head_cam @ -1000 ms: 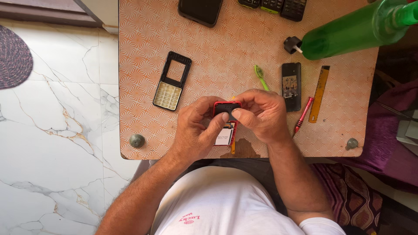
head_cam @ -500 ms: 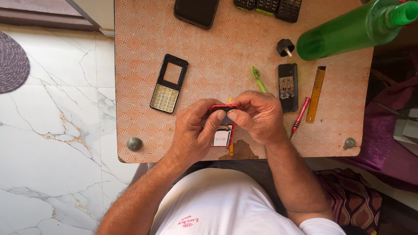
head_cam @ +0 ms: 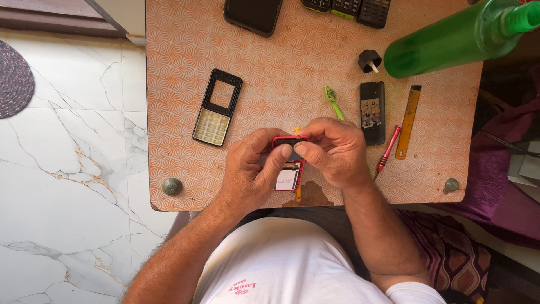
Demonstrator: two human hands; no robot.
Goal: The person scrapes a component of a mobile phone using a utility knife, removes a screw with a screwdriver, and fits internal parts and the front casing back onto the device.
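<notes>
Both hands hold a red phone [head_cam: 288,163] over the near edge of the table [head_cam: 180,141]. The left hand [head_cam: 250,171] grips its side, thumb pressed on top; the right hand [head_cam: 334,152] pinches its upper end. A keypad frame [head_cam: 217,108] lies to the left.

Red phone [head_cam: 288,164] mostly hidden by both hands. Bottle [head_cam: 450,40], black phone [head_cam: 253,14], keypad phones [head_cam: 349,7] cut off at frame edge.

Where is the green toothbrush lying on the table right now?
In the head view, the green toothbrush lies on the table just beyond the right hand, left of the opened black phone body.
</notes>
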